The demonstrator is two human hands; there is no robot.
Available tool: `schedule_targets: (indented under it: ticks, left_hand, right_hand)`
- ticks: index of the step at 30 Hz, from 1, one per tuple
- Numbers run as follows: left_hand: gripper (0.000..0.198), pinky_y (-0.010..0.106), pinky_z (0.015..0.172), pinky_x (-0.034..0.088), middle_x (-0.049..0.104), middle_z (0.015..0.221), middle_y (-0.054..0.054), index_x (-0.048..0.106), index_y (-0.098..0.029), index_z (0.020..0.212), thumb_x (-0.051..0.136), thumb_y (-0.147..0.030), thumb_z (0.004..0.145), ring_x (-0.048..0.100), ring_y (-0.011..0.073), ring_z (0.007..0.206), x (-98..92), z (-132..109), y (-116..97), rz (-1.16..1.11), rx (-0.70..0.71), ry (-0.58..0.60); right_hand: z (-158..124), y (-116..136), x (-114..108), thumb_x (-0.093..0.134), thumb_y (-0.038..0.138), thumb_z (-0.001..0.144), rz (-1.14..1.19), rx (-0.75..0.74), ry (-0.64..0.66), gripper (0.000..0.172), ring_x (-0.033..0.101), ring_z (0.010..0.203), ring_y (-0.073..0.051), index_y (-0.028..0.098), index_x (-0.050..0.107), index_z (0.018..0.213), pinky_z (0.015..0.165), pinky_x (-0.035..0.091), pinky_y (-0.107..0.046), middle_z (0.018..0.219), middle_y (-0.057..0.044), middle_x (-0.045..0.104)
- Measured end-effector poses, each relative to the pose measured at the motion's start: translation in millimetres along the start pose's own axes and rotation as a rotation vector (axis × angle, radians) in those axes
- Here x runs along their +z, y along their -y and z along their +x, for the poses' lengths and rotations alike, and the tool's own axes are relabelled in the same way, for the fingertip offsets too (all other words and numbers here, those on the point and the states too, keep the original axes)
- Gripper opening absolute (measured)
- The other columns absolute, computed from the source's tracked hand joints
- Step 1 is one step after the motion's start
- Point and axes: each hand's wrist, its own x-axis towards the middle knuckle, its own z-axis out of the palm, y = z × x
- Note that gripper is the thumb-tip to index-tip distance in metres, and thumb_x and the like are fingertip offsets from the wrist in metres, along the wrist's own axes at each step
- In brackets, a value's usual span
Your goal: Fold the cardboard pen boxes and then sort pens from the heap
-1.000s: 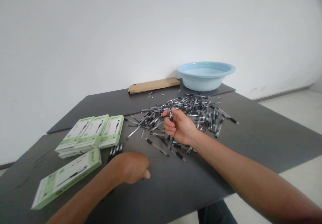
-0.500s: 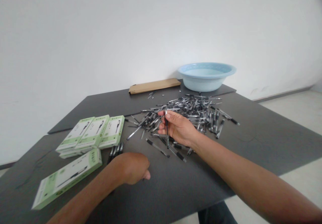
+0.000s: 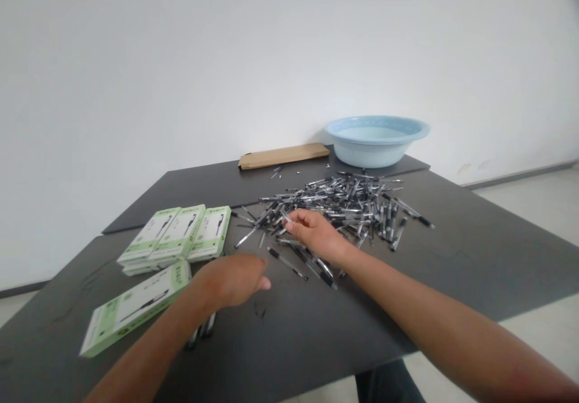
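My right hand (image 3: 314,234) is at the near left of a large heap of black and clear pens (image 3: 344,201). Its thumb and fingers pinch a pen (image 3: 286,216), of which only a clear end shows. My left hand (image 3: 235,279) is low over the table, back upward and fingers curled under; whatever they hold is hidden. Beneath the left wrist, several pens (image 3: 201,332) lie side by side, partly covered by the forearm. A single loose pen (image 3: 288,264) rests between the two hands.
Green and white pen boxes (image 3: 176,234) are stacked at the left, and one more box (image 3: 136,306) lies angled before them. A blue basin (image 3: 377,143) and a flat brown cardboard piece (image 3: 284,156) stand at the back of the dark table (image 3: 344,330). Small dark bits (image 3: 260,312) lie near my left hand.
The pen in my right hand has gone from upright to mostly hidden behind the fingers. My left hand has risen slightly in view, and pens now show below its wrist. The view has shifted a little.
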Motion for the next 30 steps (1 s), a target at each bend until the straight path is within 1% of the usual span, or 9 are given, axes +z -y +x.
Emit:
schedule_targets:
  ticks: [6, 10, 14, 16, 19, 22, 24, 26, 30]
  left_hand:
    - [0.055, 0.038, 0.095, 0.042, 0.053, 0.133, 0.023, 0.036, -0.006, 0.141, 0.045, -0.035, 0.095, 0.054, 0.0303, 0.118, -7.9, 0, 8, -0.088, -0.042, -0.056]
    - [0.062, 0.037, 0.102, 0.036, 0.042, 0.142, 0.022, 0.027, -0.004, 0.144, 0.041, -0.039, 0.095, 0.046, 0.0290, 0.126, -9.4, -6, 17, -0.109, -0.079, -0.093]
    - [0.069, 0.035, 0.106, 0.031, 0.028, 0.149, 0.024, 0.021, 0.000, 0.146, 0.037, -0.045, 0.095, 0.035, 0.0292, 0.134, 0.8, -12, 24, -0.138, -0.104, -0.122]
    - [0.070, 0.035, 0.105, 0.031, 0.027, 0.149, 0.024, 0.022, 0.000, 0.145, 0.035, -0.047, 0.095, 0.035, 0.0290, 0.133, 10.5, -12, 25, -0.151, -0.096, -0.127]
    - [0.069, 0.037, 0.100, 0.038, 0.040, 0.141, 0.027, 0.033, 0.002, 0.139, 0.034, -0.051, 0.094, 0.045, 0.0318, 0.127, 26.0, -11, 30, -0.169, -0.070, -0.110]
    - [0.069, 0.036, 0.101, 0.037, 0.045, 0.139, 0.026, 0.032, 0.000, 0.139, 0.035, -0.051, 0.093, 0.047, 0.0297, 0.125, 38.5, -14, 41, -0.177, -0.013, -0.087]
    - [0.071, 0.037, 0.104, 0.034, 0.037, 0.144, 0.025, 0.027, 0.000, 0.142, 0.034, -0.051, 0.093, 0.041, 0.0289, 0.130, 44.2, -19, 50, -0.180, 0.012, -0.080]
    - [0.073, 0.037, 0.106, 0.030, 0.030, 0.148, 0.025, 0.023, 0.000, 0.144, 0.031, -0.052, 0.093, 0.036, 0.0282, 0.133, 48.0, -26, 59, -0.201, 0.061, -0.086]
    - [0.077, 0.038, 0.106, 0.030, 0.033, 0.146, 0.025, 0.021, 0.002, 0.145, 0.030, -0.053, 0.093, 0.038, 0.0290, 0.132, 53.2, -37, 64, -0.276, 0.103, -0.089]
  right_hand:
    - [3, 1, 15, 0.056, 0.029, 0.085, -0.112, -0.057, 0.100, 0.012, 0.045, 0.051, -0.008, 0.018, 0.061, 0.089, 0.049, 0.033, -0.019, 0.062, 0.004, 0.053]
    - [7, 6, 29, 0.053, 0.023, 0.086, -0.121, 0.069, 0.131, 0.008, 0.043, 0.041, -0.007, 0.017, 0.058, 0.086, 0.041, 0.032, -0.017, 0.057, 0.006, 0.050]
    - [12, 4, 52, 0.049, 0.024, 0.088, -0.197, 0.185, 0.099, 0.009, 0.046, 0.040, -0.007, 0.017, 0.054, 0.090, 0.040, 0.036, -0.017, 0.055, 0.007, 0.049]
    - [16, -1, 67, 0.048, 0.025, 0.089, -0.249, 0.218, 0.092, 0.011, 0.048, 0.039, -0.008, 0.017, 0.053, 0.095, 0.039, 0.037, -0.018, 0.052, 0.007, 0.048]
    - [21, -13, 88, 0.051, 0.026, 0.085, -0.376, 0.267, 0.072, 0.016, 0.051, 0.040, -0.011, 0.016, 0.054, 0.097, 0.040, 0.039, -0.020, 0.050, 0.005, 0.051]
    - [23, -20, 104, 0.058, 0.028, 0.079, -0.529, 0.282, 0.054, 0.021, 0.062, 0.052, -0.017, 0.015, 0.057, 0.096, 0.049, 0.045, -0.024, 0.064, -0.003, 0.065]
    - [22, -19, 111, 0.061, 0.030, 0.077, -0.630, 0.269, 0.035, 0.029, 0.068, 0.073, -0.023, 0.014, 0.058, 0.101, 0.060, 0.049, -0.028, 0.084, -0.011, 0.070]
    - [18, -15, 116, 0.059, 0.032, 0.079, -0.722, 0.250, 0.018, 0.036, 0.067, 0.092, -0.028, 0.013, 0.055, 0.109, 0.070, 0.050, -0.032, 0.100, -0.017, 0.069]
    - [3, -5, 120, 0.050, 0.036, 0.085, -0.857, 0.223, 0.047, 0.040, 0.065, 0.097, -0.032, 0.014, 0.051, 0.118, 0.075, 0.050, -0.040, 0.105, -0.021, 0.067]
